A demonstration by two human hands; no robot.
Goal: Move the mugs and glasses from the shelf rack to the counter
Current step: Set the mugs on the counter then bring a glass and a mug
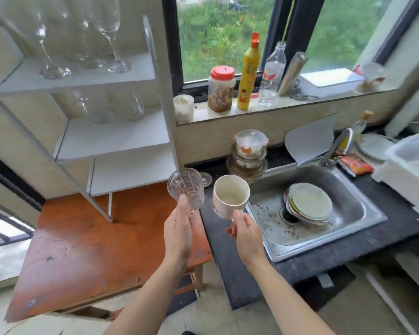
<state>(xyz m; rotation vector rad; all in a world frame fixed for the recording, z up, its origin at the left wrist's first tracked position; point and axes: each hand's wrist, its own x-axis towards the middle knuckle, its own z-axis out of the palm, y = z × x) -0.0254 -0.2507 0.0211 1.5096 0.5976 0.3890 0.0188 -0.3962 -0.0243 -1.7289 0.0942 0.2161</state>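
Gripping the base of a tilted cut-glass tumbler (pixel 185 187) in the left hand (pixel 178 229), just left of the counter (pixel 218 250); pinching the handle of a white mug (pixel 230 197) in the right hand (pixel 247 236), above the counter beside the sink (pixel 348 182). Leaving champagne flutes (pixel 111 32) on the shelf rack (pixel 121 139).

Both bare forearms reach forward, side by side and a little apart. The left hand (pixel 179 229) shows its back to the camera and grips the lower part of a glass (pixel 186 187), which sits tilted just above the fingertips. The right hand (pixel 248 234) pinches the handle of a mug (pixel 230 197), held just above its thumb, mouth tilted toward the camera.
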